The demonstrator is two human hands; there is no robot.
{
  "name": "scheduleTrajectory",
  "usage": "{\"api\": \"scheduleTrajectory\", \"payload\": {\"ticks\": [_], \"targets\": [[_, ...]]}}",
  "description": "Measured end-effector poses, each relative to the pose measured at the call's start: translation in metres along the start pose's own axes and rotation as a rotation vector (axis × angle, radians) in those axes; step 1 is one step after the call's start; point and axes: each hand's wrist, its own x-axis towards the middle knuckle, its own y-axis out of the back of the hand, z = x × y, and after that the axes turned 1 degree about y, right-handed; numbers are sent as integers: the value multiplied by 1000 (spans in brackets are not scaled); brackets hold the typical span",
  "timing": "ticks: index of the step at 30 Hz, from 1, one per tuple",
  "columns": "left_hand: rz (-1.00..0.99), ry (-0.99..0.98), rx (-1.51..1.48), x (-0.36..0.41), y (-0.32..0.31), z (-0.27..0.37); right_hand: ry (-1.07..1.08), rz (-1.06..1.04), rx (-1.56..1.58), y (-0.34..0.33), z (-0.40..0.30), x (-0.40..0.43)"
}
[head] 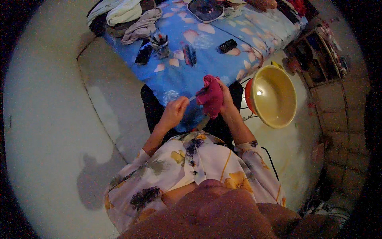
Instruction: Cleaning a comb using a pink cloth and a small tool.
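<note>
Near the middle, my left hand (176, 111) grips one end of a thin, pale stick-like item (192, 98), possibly a handle. A crumpled pink cloth (212, 97) covers its other end, so what it is stays hidden. My right hand (227, 96) holds the cloth from the right side. Both hands are above my lap, at the near corner of a blue floral cloth (194, 76). Farther out on that cloth, several slim stick-like items (189, 54) lie side by side, and a clear container (161, 46) holds upright thin items.
A yellow basin (276, 98) stands tilted in view at my right, by a shelf rack (319, 56). A dark flat item (144, 53) and a black object (227, 46) lie on the blue cloth. Folded clothes (128, 15) and a dark rounded panel (206, 10) are at the far side.
</note>
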Motion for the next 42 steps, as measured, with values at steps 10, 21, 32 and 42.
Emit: {"api": "scheduleTrajectory", "payload": {"ticks": [10, 21, 32, 42], "targets": [[49, 29, 13, -3, -3, -8, 4, 239, -302, -25, -7, -16], [34, -8, 104, -6, 1, -6, -43, 177, -166, -29, -6, -20], [114, 305, -292, 6, 9, 6, -34, 110, 27, -27, 17, -14], [50, 138, -121, -4, -26, 4, 70, 287, -408, -28, 17, -5]]}}
